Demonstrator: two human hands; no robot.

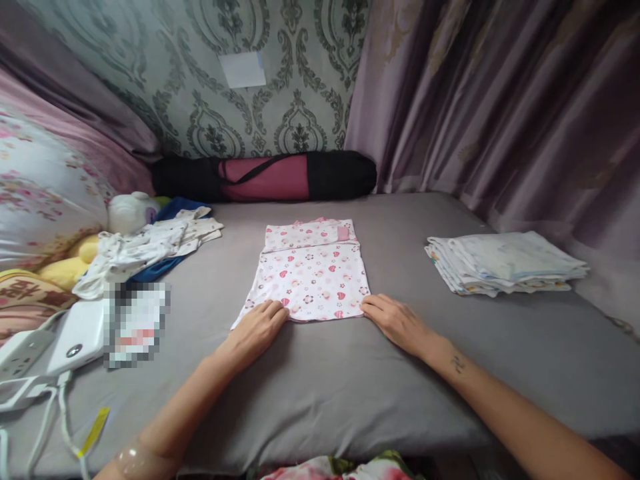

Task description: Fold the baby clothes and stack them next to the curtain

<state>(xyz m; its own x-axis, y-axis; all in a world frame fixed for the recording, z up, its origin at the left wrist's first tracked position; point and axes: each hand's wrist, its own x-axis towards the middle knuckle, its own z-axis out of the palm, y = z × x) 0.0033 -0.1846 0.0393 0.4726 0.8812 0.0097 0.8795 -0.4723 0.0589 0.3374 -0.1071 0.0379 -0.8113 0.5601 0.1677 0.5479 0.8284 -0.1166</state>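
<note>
In the middle, the left hand (261,325) and right hand (400,325) sat apart on the cloth's (320,280) bottom edge; I couldn't tell if they pinched. Smoothing evenly seemed best.

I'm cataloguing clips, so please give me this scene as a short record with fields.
Left hand: on the near edge of the printed cloth, left part
Right hand: at its near right corner
Cloth: spread on a grey sheet
Right side: folded stack
Far side: black-and-red bag
</note>
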